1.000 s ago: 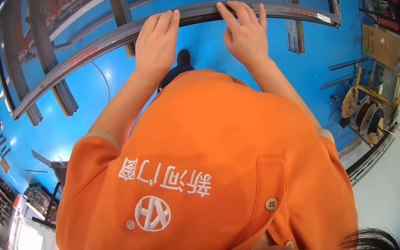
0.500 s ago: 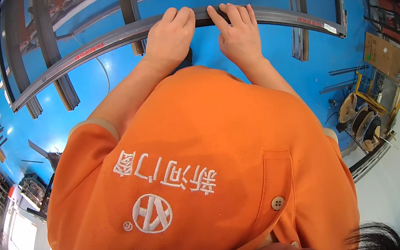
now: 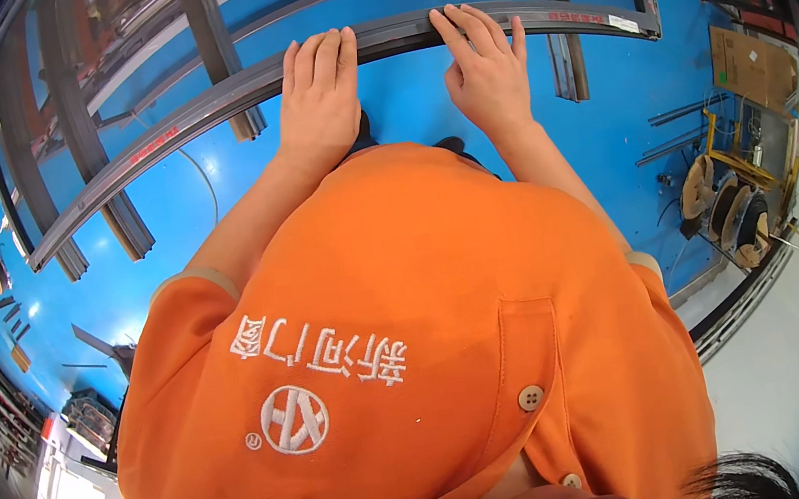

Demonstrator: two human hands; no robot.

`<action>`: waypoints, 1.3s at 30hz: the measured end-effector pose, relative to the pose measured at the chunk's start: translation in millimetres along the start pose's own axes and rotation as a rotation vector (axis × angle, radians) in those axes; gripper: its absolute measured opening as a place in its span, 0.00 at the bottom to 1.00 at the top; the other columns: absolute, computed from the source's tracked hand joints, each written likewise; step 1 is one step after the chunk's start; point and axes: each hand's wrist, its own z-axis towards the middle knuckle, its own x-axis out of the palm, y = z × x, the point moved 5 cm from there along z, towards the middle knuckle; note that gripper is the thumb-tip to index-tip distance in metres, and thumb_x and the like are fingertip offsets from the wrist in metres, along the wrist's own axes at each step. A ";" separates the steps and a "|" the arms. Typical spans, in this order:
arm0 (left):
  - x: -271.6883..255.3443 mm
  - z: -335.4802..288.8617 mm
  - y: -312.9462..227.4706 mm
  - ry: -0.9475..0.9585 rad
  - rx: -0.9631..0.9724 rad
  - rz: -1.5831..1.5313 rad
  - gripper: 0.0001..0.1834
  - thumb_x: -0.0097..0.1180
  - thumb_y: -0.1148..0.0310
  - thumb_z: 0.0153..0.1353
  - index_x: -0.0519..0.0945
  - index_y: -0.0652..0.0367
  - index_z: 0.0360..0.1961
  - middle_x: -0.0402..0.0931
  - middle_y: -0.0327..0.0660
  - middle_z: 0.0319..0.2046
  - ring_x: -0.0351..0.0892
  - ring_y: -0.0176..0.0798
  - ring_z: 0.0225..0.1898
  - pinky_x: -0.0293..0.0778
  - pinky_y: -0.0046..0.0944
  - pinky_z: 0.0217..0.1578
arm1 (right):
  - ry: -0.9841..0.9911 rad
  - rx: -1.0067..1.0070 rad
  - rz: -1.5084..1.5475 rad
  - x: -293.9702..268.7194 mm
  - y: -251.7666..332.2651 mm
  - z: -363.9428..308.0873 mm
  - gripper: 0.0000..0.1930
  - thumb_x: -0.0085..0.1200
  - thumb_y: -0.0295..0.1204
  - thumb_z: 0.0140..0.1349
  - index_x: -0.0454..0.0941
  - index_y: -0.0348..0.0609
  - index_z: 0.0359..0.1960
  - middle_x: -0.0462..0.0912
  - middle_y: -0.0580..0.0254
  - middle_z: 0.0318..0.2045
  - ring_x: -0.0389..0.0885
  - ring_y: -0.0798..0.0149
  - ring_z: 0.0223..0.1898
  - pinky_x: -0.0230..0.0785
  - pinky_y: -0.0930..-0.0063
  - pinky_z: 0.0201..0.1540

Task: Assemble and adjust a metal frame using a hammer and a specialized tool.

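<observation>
A large grey metal window or door frame [image 3: 392, 36] lies in front of me, its near rail running across the upper part of the view. My left hand [image 3: 317, 99] rests on this rail left of the middle, fingers stretched flat over its top. Farther right, my right hand [image 3: 488, 76] touches the same rail with its fingertips, the fingers spread. Neither thumb's contact with the rail can be made out. Dark support bars [image 3: 212, 37] pass beneath the frame, and their ends stick out toward me.
Below is a glossy blue floor [image 3: 203, 215]. At the right stand a cardboard box [image 3: 754, 66], a yellow metal rack [image 3: 733, 163] and several spools [image 3: 740, 217]. Dark profiles [image 3: 689, 110] lie near the rack. Equipment and loose parts crowd the far left.
My left hand has flattened from a curled grip and sits a little farther left. The frame appears slightly turned, its left end nearer me. My right hand's fingers remain spread on the rail.
</observation>
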 end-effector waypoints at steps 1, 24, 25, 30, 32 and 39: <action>3.7 2.1 -4.4 0.017 -0.018 0.023 0.34 0.58 0.77 0.57 0.70 0.63 0.68 0.68 0.49 0.64 0.66 0.50 0.66 0.59 0.55 0.71 | -0.013 0.000 -0.007 -0.5 -5.9 -1.5 0.36 0.57 0.18 0.54 0.75 0.64 0.67 0.75 0.77 0.66 0.69 0.68 0.69 0.48 0.41 0.77; 75.8 98.9 -180.7 -0.099 -0.159 0.196 0.31 0.58 0.72 0.60 0.72 0.62 0.66 0.70 0.42 0.64 0.65 0.48 0.69 0.59 0.53 0.71 | -0.120 -0.051 -0.102 -36.9 -235.6 -25.6 0.31 0.60 0.23 0.57 0.77 0.61 0.65 0.76 0.73 0.63 0.69 0.64 0.69 0.49 0.32 0.74; 75.1 103.3 -183.9 -0.088 -0.149 0.215 0.30 0.59 0.72 0.60 0.73 0.62 0.65 0.70 0.41 0.62 0.66 0.47 0.67 0.62 0.49 0.68 | -0.114 -0.065 -0.104 -37.6 -236.8 -24.8 0.31 0.60 0.23 0.57 0.77 0.61 0.65 0.77 0.73 0.63 0.70 0.64 0.68 0.50 0.33 0.74; 71.3 120.0 -191.2 -0.011 -0.090 0.297 0.28 0.59 0.73 0.59 0.75 0.61 0.63 0.73 0.41 0.56 0.71 0.44 0.58 0.73 0.37 0.59 | -0.070 -0.092 -0.110 -36.9 -238.3 -19.8 0.32 0.61 0.23 0.56 0.76 0.61 0.65 0.77 0.72 0.61 0.70 0.63 0.67 0.52 0.34 0.74; 68.6 121.7 -192.0 0.041 -0.045 0.373 0.28 0.59 0.73 0.58 0.76 0.61 0.63 0.73 0.42 0.55 0.72 0.44 0.55 0.76 0.35 0.55 | -0.053 -0.085 -0.115 -37.3 -236.8 -18.2 0.33 0.61 0.23 0.55 0.76 0.61 0.66 0.77 0.71 0.61 0.70 0.62 0.67 0.53 0.36 0.74; 65.4 123.0 -191.3 0.059 0.010 0.383 0.28 0.60 0.74 0.56 0.77 0.61 0.61 0.74 0.43 0.53 0.72 0.45 0.52 0.78 0.34 0.51 | -0.026 -0.050 -0.103 -34.1 -237.2 -22.1 0.34 0.60 0.22 0.54 0.75 0.60 0.67 0.76 0.71 0.63 0.69 0.61 0.68 0.53 0.36 0.74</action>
